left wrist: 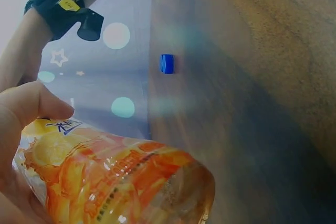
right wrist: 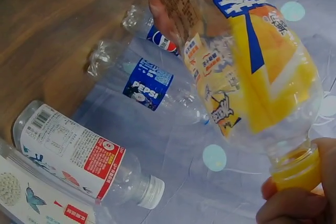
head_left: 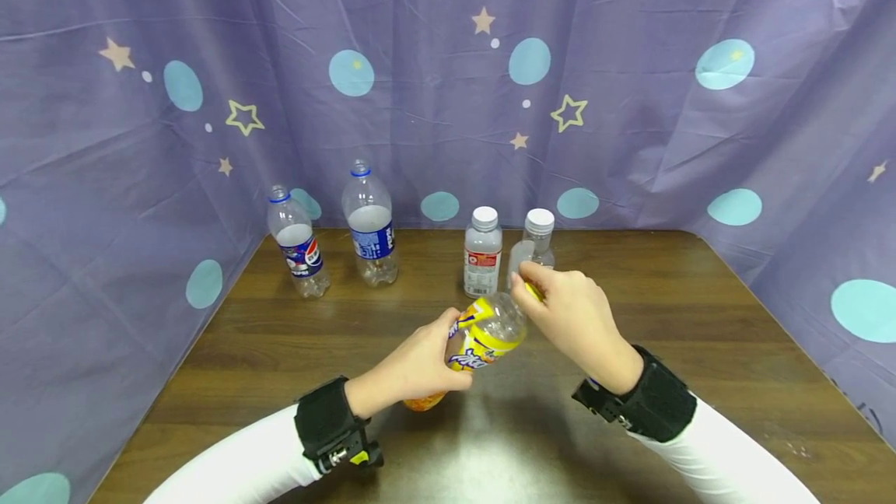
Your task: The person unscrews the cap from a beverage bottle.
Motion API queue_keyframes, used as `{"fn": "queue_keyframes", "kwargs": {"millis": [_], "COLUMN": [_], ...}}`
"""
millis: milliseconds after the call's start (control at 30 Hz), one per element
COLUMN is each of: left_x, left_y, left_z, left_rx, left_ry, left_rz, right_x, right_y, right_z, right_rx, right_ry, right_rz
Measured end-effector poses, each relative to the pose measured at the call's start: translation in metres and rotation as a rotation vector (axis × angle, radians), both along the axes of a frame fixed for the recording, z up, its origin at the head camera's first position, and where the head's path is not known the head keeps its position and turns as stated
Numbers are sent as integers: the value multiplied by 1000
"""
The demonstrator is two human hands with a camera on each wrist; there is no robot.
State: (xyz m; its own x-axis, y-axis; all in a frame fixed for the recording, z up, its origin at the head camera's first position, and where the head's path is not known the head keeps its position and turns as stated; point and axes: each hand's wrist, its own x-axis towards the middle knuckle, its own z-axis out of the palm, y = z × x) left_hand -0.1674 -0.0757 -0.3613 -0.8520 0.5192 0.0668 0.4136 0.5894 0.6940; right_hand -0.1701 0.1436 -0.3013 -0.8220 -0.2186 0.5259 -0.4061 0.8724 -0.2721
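Yellow-labelled bottle [head_left: 484,348]: held tilted above the surface [head_left: 700,348], between our two hands, its base toward us and its neck toward the right; we see no liquid through its clear shoulder, though the label hides much of the inside.
Left hand [head_left: 420,360]: wrapped round the bottle's labelled body, thumb on one side and fingers on the other.
Right hand [head_left: 570,313]: pinching the yellow cap [right wrist: 298,177] at the bottle's mouth between thumb and fingers.
Step in hand: we judge it to be work on that cap; whether we are screwing it on or taking it off, we cannot tell.
Next move: as we read it, it calls for a firm left grip to stop the bottle from spinning, and a turn of our right fingers in line with the neck.
Blue cap [left wrist: 167,64]: lying loose on the surface, apart from any bottle, in our left wrist view.
White-capped pair: the red-and-white-labelled bottle [head_left: 483,263] stands upright with its cap on; just to its right is the second white-capped bottle [head_left: 540,233], partly behind our right hand. We make out no drink in either.
Pepsi pair: the left Pepsi bottle [head_left: 299,247] and the right Pepsi bottle [head_left: 372,233] stand upright, uncapped with blue rings at their necks, and look empty to us.
Curtain [head_left: 630,22]: purple, with stars and dots, behind everything.
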Motion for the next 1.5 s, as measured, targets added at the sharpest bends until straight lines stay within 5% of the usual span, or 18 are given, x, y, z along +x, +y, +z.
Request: {"fn": "queue_keyframes", "kwargs": {"millis": [533, 867, 1167, 1300, 1500], "left_x": [-2, 0, -1, -1, -2], "left_y": [-2, -3, -5, -5, -3], "left_z": [2, 2, 2, 0, -3], "left_rx": [3, -13, 14, 48, 77], "left_ry": [-32, -25, -93, -116, -55], "left_rz": [-43, -94, -194, -187, -96], "right_x": [-11, -20, -25, -21, -6], "right_y": [8, 17, 18, 16, 8], "right_z": [-17, -27, -26, -24, -14], "right_rx": [-310, -362, -350, -297, -149], "right_ry": [151, 248, 336, 374, 222], "right_rz": [329, 597, 797, 725, 268]}}
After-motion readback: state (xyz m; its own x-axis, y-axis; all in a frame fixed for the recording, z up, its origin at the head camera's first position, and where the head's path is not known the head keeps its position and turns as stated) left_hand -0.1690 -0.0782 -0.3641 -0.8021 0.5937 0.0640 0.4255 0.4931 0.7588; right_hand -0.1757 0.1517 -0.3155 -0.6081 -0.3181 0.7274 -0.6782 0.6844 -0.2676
